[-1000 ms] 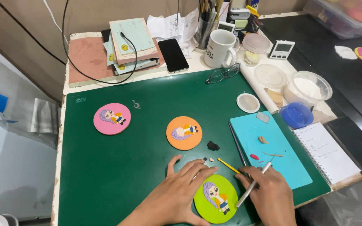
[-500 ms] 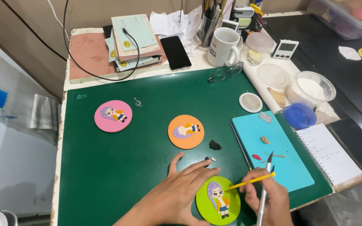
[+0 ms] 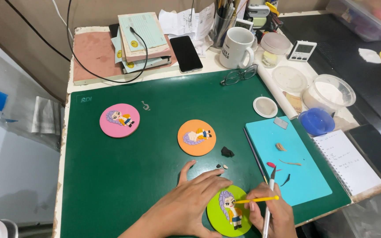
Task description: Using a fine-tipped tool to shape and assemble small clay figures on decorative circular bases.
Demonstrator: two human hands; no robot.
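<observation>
1. Low centre of the frame: green disc [image 3: 225, 211] with a small clay figure lying flat on the dark green mat [image 3: 133, 176] of the table; figure's long axis running from purple hair at upper left down to feet at lower right.
2. Left hand [image 3: 190, 202] spread flat from the left, fingertips resting on the disc's upper edge, steadying it; grip wide, holding nothing.
3. Right hand [image 3: 270, 211] just right of the disc, grip narrow and closed on a yellow tool [image 3: 256, 200] plus a silver-handled brush [image 3: 268, 207]; yellow tool lying nearly level, tip pointing left onto the figure's head; brush standing steep, running down and off the frame's bottom edge; right hand the nearer one to the figure.
4. Centre: orange disc [image 3: 196, 137]; left of centre: pink disc [image 3: 119, 120]; each bearing a like figure, both well apart from the hands.
5. Right: light blue sheet [image 3: 296, 176] with clay scraps; upper frame: white mug [image 3: 237, 47], black phone [image 3: 186, 53], stacked pale green notebooks [image 3: 144, 39] with round yellow stickers; white lined notepad [image 3: 345, 163] at far right.
</observation>
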